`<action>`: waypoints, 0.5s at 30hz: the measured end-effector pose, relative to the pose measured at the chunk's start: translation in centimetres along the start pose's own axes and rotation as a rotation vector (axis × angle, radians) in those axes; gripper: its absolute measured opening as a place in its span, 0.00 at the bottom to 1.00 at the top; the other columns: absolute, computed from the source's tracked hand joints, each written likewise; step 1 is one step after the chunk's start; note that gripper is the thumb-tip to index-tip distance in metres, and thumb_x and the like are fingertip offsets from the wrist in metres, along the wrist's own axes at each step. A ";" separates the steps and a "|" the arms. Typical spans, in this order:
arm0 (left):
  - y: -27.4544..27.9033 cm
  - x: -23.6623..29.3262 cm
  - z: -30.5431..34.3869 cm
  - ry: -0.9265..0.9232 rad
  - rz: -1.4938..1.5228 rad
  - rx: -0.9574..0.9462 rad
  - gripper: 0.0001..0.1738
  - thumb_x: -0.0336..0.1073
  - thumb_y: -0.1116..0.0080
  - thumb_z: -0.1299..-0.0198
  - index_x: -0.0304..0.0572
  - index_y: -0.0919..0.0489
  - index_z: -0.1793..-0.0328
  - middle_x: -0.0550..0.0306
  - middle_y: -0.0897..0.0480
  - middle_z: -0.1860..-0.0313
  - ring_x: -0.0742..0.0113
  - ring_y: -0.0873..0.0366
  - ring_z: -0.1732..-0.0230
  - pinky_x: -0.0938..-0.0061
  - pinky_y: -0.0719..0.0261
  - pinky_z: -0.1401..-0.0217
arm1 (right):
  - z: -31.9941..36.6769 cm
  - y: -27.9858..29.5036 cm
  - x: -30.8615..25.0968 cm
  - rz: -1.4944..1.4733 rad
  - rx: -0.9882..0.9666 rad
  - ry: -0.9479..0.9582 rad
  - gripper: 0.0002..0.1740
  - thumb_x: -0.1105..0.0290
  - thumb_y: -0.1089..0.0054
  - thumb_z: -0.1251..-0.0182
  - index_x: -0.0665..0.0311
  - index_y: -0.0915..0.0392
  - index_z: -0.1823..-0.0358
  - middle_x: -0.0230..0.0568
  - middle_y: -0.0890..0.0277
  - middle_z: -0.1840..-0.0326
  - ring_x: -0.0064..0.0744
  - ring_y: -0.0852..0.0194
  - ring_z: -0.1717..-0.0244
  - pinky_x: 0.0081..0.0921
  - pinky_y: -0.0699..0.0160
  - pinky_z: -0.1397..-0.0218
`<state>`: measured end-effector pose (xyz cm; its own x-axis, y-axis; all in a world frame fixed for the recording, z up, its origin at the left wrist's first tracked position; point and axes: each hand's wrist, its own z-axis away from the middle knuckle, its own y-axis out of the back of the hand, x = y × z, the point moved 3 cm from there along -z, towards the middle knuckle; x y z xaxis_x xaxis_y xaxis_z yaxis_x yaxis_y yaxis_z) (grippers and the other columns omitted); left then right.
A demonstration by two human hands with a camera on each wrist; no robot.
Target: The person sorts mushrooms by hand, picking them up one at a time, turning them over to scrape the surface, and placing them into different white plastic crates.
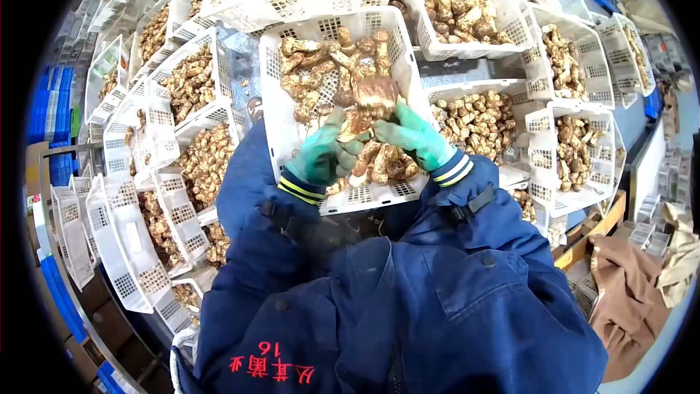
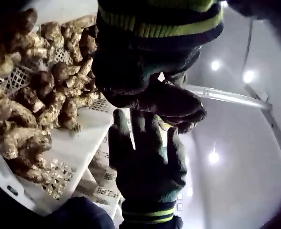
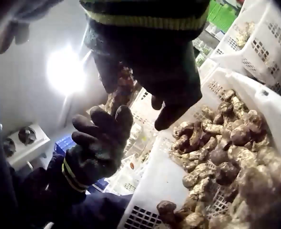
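Above a white plastic crate [image 1: 339, 23] on the person's lap, both green-gloved hands hold one large brown mushroom [image 1: 375, 93]. Its broad, dark cap faces away from the body. The left hand [image 1: 324, 152] grips the pale stem end, fingers curled toward the palm. From the other side, the right hand [image 1: 419, 137] pinches the mushroom between thumb and fingers. In the right wrist view, part of the mushroom [image 3: 123, 90] shows between the dark gloves; in the left wrist view, the gloves mostly hide it. Many brown, pale-stemmed mushrooms [image 1: 299, 80] lie in the crate below.
Crates of mushrooms stand on both sides, such as a left crate [image 1: 193, 80] and a right crate [image 1: 477, 120]. Another crate [image 1: 288, 4] sits just beyond the lap crate. Blue crates [image 1: 55, 106] are stacked at far left. A brown cloth [image 1: 631, 303] hangs at right.
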<state>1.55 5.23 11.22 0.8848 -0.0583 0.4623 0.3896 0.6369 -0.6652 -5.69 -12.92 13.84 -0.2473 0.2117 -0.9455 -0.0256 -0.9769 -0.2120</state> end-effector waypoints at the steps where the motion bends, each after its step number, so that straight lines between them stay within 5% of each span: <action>1: -1.6 -0.3 0.6 -0.015 0.055 0.053 0.26 0.57 0.59 0.30 0.77 0.45 0.27 0.60 0.25 0.70 0.75 0.32 0.81 0.82 0.33 0.81 | 0.1 -1.1 -1.1 -0.165 0.039 0.049 0.27 0.67 0.44 0.36 0.70 0.37 0.38 0.36 0.29 0.56 0.24 0.31 0.55 0.22 0.29 0.51; 3: -2.2 -1.5 -0.2 -0.001 0.111 0.028 0.27 0.61 0.58 0.32 0.83 0.44 0.28 0.62 0.25 0.70 0.79 0.35 0.83 0.87 0.36 0.84 | 0.1 -2.2 -2.0 -0.419 0.088 0.053 0.23 0.68 0.43 0.38 0.70 0.34 0.43 0.36 0.29 0.61 0.26 0.31 0.64 0.23 0.29 0.60; 4: -4.3 -1.0 0.8 -0.009 0.109 0.113 0.26 0.62 0.56 0.34 0.64 0.32 0.35 0.64 0.27 0.75 0.80 0.36 0.85 0.88 0.38 0.86 | 0.0 -2.0 -1.4 -0.510 0.108 0.001 0.21 0.66 0.43 0.39 0.71 0.32 0.47 0.37 0.30 0.63 0.28 0.32 0.70 0.22 0.30 0.65; 6: -5.0 -0.9 1.4 0.091 0.054 0.065 0.29 0.63 0.53 0.35 0.44 0.24 0.51 0.65 0.30 0.82 0.80 0.39 0.87 0.87 0.41 0.87 | 0.0 -1.8 -0.9 -0.578 0.087 -0.007 0.21 0.68 0.44 0.39 0.70 0.33 0.46 0.34 0.29 0.66 0.23 0.32 0.71 0.21 0.30 0.67; 7: -4.9 -1.0 1.5 0.050 0.030 0.109 0.27 0.61 0.55 0.34 0.45 0.25 0.50 0.64 0.28 0.78 0.80 0.37 0.86 0.85 0.39 0.86 | 0.2 -1.7 -0.9 -0.596 0.061 -0.004 0.23 0.70 0.45 0.39 0.69 0.35 0.42 0.33 0.28 0.65 0.22 0.30 0.68 0.20 0.29 0.65; 9: -4.4 -1.4 1.4 -0.031 -0.018 0.200 0.24 0.59 0.57 0.32 0.47 0.27 0.48 0.64 0.24 0.71 0.80 0.33 0.84 0.82 0.34 0.86 | 0.2 -1.6 -0.4 -0.548 0.157 -0.010 0.18 0.70 0.43 0.39 0.74 0.32 0.52 0.42 0.25 0.60 0.27 0.25 0.67 0.22 0.26 0.63; 15: 0.1 0.4 0.2 -0.259 0.071 -0.009 0.18 0.45 0.57 0.29 0.38 0.26 0.45 0.60 0.20 0.63 0.70 0.22 0.70 0.81 0.23 0.68 | 0.6 -0.7 -0.3 -0.339 0.203 0.066 0.26 0.74 0.37 0.41 0.78 0.37 0.46 0.46 0.25 0.57 0.32 0.21 0.53 0.23 0.21 0.49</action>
<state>1.91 5.41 11.50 0.8155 0.1856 0.5482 0.3322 0.6255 -0.7060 -6.15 -12.30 14.46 -0.1293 0.5179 -0.8456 -0.2872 -0.8358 -0.4680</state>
